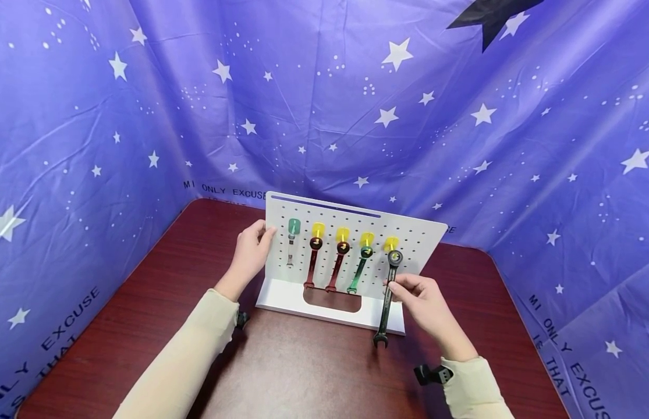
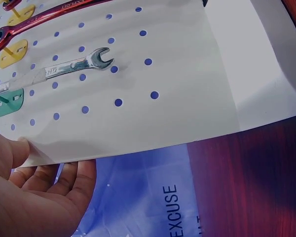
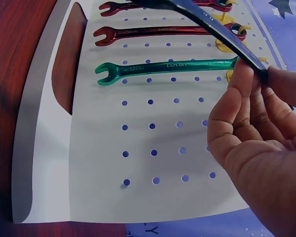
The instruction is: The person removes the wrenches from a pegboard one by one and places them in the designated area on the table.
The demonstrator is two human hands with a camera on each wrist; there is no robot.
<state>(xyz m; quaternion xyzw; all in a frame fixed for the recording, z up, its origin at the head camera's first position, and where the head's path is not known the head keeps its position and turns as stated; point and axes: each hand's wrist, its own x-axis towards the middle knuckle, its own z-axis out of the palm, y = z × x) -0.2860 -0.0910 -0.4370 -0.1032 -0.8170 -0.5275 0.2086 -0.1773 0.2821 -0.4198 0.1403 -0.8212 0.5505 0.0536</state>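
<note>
A white pegboard stands on the table. My left hand grips its left edge, thumb on the front and fingers behind, as the left wrist view shows. My right hand pinches a black combination wrench between thumb and fingers. The wrench's ring end is up at the rightmost yellow hook, its open end tilted down and out from the board. On other hooks hang a small silver wrench, two red wrenches and a green wrench.
The board's white base has a cut-out in the middle. Under it lies a dark red wood-look table. Purple star-printed cloth hangs behind and at both sides. The silver wrench's hook plate is green.
</note>
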